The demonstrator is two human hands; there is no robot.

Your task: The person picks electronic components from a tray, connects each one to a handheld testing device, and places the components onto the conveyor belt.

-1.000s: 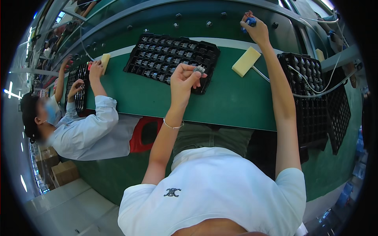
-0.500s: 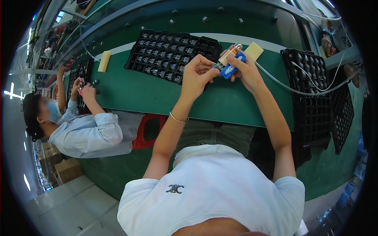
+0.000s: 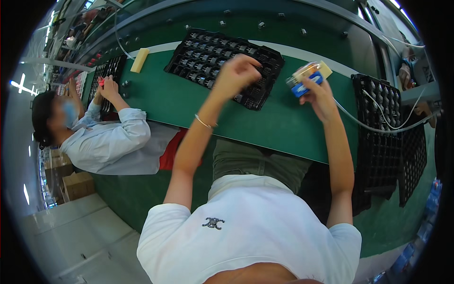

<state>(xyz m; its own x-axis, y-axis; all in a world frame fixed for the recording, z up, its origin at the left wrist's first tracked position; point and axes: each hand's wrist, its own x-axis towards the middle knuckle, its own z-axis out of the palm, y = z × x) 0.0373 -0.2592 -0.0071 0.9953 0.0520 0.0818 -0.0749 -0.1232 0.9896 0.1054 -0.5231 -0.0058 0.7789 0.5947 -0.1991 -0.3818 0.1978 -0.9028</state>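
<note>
My right hand [image 3: 318, 94] grips a blue handheld device [image 3: 307, 85] with a clear, rounded top part and something orange inside it. The device's exact kind does not show. Away from it, my left hand [image 3: 236, 78] hangs over the right half of a black pocketed tray [image 3: 270, 66], with its fingers bent. Motion blurs those fingers, and whether anything is between them cannot be made out. Small dark and metallic parts [image 3: 208, 53] sit in rows in the tray's left and middle pockets. Several pockets at its right end hold nothing.
A yellow block [image 3: 325, 69] lies behind the device; another yellow block [image 3: 140, 60] is at left. A pale cable [image 3: 362, 124] curves towards more black trays [image 3: 378, 142] at right. At left a co-worker [image 3: 113, 137] handles a small red thing. Small parts dot the far green strip.
My left hand has left the device and moved left over the tray. My right hand keeps the device and now holds it alone, farther right. The whole view has shifted slightly.
</note>
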